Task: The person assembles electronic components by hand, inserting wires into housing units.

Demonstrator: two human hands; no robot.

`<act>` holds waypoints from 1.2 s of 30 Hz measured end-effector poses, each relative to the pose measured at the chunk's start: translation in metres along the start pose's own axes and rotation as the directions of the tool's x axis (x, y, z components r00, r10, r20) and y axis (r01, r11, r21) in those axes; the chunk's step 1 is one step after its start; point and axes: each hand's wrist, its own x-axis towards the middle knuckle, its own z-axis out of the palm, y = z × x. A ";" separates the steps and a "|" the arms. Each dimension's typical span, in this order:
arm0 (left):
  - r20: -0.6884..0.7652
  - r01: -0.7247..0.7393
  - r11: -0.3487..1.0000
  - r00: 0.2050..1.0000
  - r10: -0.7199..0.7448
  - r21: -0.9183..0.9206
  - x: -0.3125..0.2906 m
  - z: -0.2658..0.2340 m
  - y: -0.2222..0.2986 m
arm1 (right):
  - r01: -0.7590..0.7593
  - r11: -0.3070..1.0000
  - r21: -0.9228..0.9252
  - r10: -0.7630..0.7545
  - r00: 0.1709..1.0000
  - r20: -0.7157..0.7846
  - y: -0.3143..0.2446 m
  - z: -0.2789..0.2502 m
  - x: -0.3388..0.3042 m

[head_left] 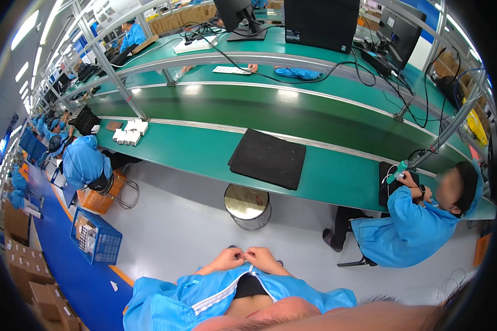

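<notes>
My left hand (229, 258) and my right hand (262, 259) meet at the lower front of the blue work jacket (165, 295) I am wearing. Both are closed, with fingertips pinched at the hem end of its white zipper (218, 298). The jacket front hangs apart above them, showing a dark garment (248, 287) underneath. Which zipper part each hand pinches is too small to make out. Beyond my hands stands a round stool (247, 202) with a shiny, worn top, close to the green workbench.
The green workbench (199, 150) runs across, bearing a black mat (268, 159) and white boxes (131, 133). A co-worker (419, 220) sits at right holding a green tool (396, 172); another co-worker (85, 160) sits at left. A blue crate (96, 236) stands on the floor at left.
</notes>
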 end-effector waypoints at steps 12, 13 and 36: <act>-0.284 -0.158 0.503 0.941 -0.185 -0.850 -0.107 -0.194 -0.121 | -0.223 0.973 0.056 0.223 0.975 0.003 -0.046 0.127 0.124; -0.317 -0.227 0.393 0.931 -0.183 -0.891 -0.122 -0.220 -0.137 | -0.232 0.962 0.147 0.226 0.973 0.053 -0.047 0.135 0.140; -0.576 -0.085 0.870 0.779 -0.246 -0.486 0.000 -0.456 -0.233 | -0.165 0.963 0.213 0.243 0.874 -0.422 -0.107 -0.029 0.371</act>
